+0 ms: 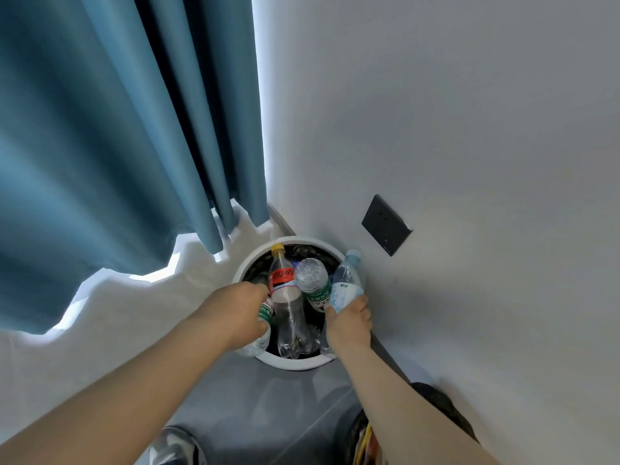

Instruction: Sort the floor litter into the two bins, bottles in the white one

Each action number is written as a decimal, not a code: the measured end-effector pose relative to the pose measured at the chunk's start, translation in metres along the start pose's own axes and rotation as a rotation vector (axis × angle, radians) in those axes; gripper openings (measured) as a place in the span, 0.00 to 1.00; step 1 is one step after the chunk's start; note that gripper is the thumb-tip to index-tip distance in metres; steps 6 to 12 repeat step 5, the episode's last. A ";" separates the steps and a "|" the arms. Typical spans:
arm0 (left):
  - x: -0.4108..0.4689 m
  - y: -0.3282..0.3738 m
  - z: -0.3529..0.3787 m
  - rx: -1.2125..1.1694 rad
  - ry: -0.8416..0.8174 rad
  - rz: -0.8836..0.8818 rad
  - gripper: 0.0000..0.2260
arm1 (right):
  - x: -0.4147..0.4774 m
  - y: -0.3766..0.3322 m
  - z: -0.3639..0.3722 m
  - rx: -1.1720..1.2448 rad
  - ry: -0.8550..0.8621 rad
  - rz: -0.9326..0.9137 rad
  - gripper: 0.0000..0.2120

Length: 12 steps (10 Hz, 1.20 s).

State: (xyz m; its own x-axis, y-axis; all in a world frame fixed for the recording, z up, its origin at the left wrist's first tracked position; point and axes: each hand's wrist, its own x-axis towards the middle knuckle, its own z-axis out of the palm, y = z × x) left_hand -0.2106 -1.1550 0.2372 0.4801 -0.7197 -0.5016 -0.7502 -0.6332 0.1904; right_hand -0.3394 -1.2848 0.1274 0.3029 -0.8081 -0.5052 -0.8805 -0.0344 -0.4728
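Note:
A round white bin (295, 364) with a black liner stands in the corner by the wall. Inside it lie a clear cola bottle (285, 297) with a red label and yellow cap, and a green-labelled bottle (313, 280). My left hand (240, 310) is over the bin's left rim and grips a green-labelled clear bottle (263, 333), whose base pokes out below the hand. My right hand (350, 325) is at the right rim. It grips a pale-blue-labelled water bottle (347, 280), cap pointing up toward the wall.
Blue curtains (117, 146) hang at the left over bright white fabric (134, 313). A white wall with a dark socket plate (385, 224) runs along the right. A second, dark bin (432, 407) with colourful litter sits at the lower right. Grey floor lies below, with a shoe (174, 444).

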 end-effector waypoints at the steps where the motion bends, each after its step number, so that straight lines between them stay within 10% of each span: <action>1: 0.004 -0.005 0.003 0.014 -0.013 0.007 0.16 | 0.005 -0.006 0.001 -0.009 0.006 -0.002 0.42; 12: -0.013 0.008 -0.002 -0.007 0.032 0.041 0.16 | -0.020 0.024 -0.034 0.039 -0.040 -0.094 0.31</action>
